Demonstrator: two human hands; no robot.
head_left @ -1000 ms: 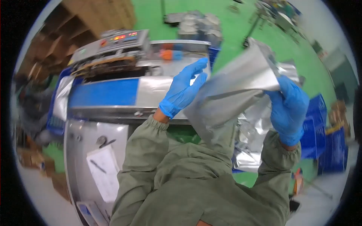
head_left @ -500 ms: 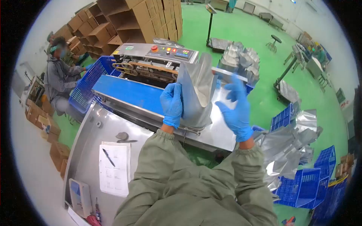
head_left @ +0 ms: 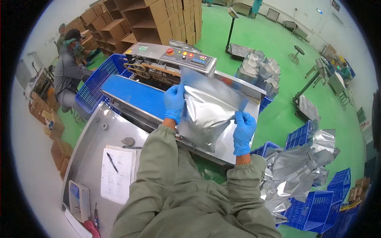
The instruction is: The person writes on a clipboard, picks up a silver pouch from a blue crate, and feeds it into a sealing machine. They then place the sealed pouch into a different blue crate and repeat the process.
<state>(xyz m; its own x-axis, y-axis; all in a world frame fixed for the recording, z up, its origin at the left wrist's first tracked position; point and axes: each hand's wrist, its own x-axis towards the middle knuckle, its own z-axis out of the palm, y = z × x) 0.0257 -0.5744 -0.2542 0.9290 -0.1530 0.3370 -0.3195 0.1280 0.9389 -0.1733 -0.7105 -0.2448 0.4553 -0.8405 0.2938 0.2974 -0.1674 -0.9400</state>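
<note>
A silver foil bag [head_left: 208,111] hangs between my two blue-gloved hands, its lower part bulging. My left hand [head_left: 174,104] is closed on the bag's upper left edge. At the opposite edge, my right hand [head_left: 243,133] pinches the foil between thumb and fingers. The bag is held over the front edge of a sealing machine [head_left: 170,57] with lit buttons and a red knob. Left of the bag runs the machine's blue conveyor belt [head_left: 133,95].
A metal table [head_left: 89,156] with papers [head_left: 116,174] and a pen is at the left. Blue crates [head_left: 307,210] and foil bags [head_left: 291,166] stand at the right. Cardboard boxes [head_left: 166,22] are stacked behind. A person in grey [head_left: 67,75] sits beyond a blue crate [head_left: 93,89].
My right hand, open and apart from the bag before, now grips its right edge. The bag has been turned and spread so its broad side shows. The view has shifted slightly.
</note>
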